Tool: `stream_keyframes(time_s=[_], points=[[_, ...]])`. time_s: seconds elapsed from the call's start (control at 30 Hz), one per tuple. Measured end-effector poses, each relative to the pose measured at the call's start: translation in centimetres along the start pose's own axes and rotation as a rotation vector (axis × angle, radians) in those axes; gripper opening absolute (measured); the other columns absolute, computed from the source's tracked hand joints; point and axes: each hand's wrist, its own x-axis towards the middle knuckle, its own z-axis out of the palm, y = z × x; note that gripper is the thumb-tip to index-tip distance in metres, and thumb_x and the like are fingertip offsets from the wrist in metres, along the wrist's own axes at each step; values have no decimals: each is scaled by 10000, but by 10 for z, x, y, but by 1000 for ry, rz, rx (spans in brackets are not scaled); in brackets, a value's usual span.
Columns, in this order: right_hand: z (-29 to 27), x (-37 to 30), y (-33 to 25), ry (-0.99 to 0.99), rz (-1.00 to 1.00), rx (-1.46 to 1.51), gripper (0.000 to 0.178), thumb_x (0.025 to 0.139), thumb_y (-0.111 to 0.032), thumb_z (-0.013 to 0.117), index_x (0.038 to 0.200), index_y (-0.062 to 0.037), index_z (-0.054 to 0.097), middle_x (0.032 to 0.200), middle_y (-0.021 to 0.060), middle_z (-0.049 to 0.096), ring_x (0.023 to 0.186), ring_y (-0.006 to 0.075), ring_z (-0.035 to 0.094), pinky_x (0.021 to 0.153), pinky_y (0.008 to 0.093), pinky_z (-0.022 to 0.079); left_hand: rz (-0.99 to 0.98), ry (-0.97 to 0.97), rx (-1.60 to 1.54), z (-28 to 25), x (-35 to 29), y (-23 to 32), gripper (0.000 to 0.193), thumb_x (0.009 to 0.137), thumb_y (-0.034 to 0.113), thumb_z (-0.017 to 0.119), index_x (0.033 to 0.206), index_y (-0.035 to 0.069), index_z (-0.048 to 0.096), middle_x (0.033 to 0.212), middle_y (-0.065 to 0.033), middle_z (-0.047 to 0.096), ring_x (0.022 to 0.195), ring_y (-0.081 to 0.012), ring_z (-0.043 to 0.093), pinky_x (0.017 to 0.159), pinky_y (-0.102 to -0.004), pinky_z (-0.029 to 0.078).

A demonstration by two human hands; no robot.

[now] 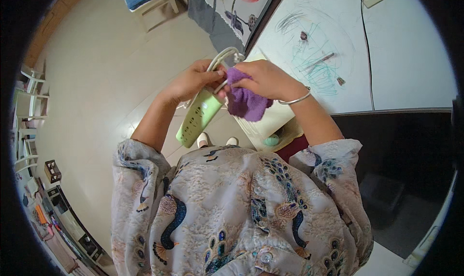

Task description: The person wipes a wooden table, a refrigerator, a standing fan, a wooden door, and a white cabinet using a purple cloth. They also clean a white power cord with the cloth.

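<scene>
Purple cloth (245, 102) on a pale green power strip (199, 116), both held up in front of the chest.
L hand (193, 80) fingers closed round strip's top end w/ its white cord (223, 58) looping above; R hand (265, 78) (silver bangle (296, 100) at wrist) grips cloth bunched vs. strip, over tiled floor (96, 73), scribbled white wall (319, 48) at right.

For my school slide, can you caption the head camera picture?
Left hand holds a pale green power strip by its white cord while the right hand rubs it with a purple cloth.
</scene>
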Motion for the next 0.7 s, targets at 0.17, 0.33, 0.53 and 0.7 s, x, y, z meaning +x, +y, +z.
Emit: stream_keyframes(time_s=[0.17, 0.33, 0.53, 0.7], points=[[-7, -9, 11, 60, 70, 233, 260, 835, -241, 640, 946, -11, 590, 827, 189, 626, 758, 367, 607, 669, 371, 472, -17, -58, -21, -16, 3, -14, 296, 933, 203, 524, 1117, -24, 574, 959, -142, 668, 846, -198, 664, 764, -288, 541], [-6, -14, 8, 103, 77, 165, 255, 859, -254, 606, 944, -14, 590, 761, 179, 620, 701, 312, 622, 638, 358, 468, 2, 64, 186, 9, -8, -12, 335, 945, 312, 516, 1064, 10, 602, 904, -59, 645, 764, -118, 592, 678, -266, 493], [-10, -19, -28, -77, 127, -28, 170, 852, -243, 549, 929, -92, 559, 711, 59, 663, 645, 286, 638, 604, 377, 505, 136, 163, 375, 36, -5, -11, 254, 961, 222, 455, 1002, 26, 610, 822, -6, 627, 698, -73, 539, 628, -242, 448], [-2, -23, -1, 113, 14, -56, 224, 866, -255, 569, 973, -57, 566, 794, 140, 659, 763, 321, 648, 687, 400, 503, 98, 325, 408, 34, -1, -3, 235, 940, 212, 496, 961, 25, 636, 782, -5, 613, 674, -75, 529, 611, -252, 443]])
